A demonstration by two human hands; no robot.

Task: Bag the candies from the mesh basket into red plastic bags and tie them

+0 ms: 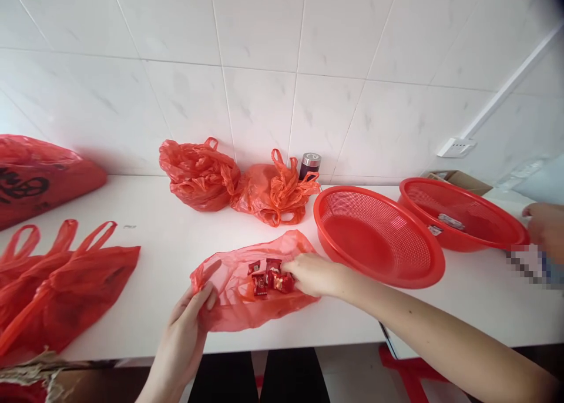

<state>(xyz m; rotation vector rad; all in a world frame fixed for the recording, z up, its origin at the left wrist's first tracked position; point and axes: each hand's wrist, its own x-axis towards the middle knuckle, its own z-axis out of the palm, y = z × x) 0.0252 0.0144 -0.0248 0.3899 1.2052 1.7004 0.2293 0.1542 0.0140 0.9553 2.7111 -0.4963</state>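
The left hand pinches a thin, crinkly plastic bag on the desk; glossy wrapped sweets lie in or on it. The right hand is at them, its grip impossible to tell; round, mesh-sided baskets stand nearby

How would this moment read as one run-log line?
left hand: gripping red plastic bag; right hand: at small red packets; right of bag: red basket; by wall: lidded bottle

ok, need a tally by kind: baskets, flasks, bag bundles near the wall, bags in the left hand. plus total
Red baskets: 2
Flask: 1
Red bag bundles near the wall: 2
Red bag in the left hand: 1
Total: 6
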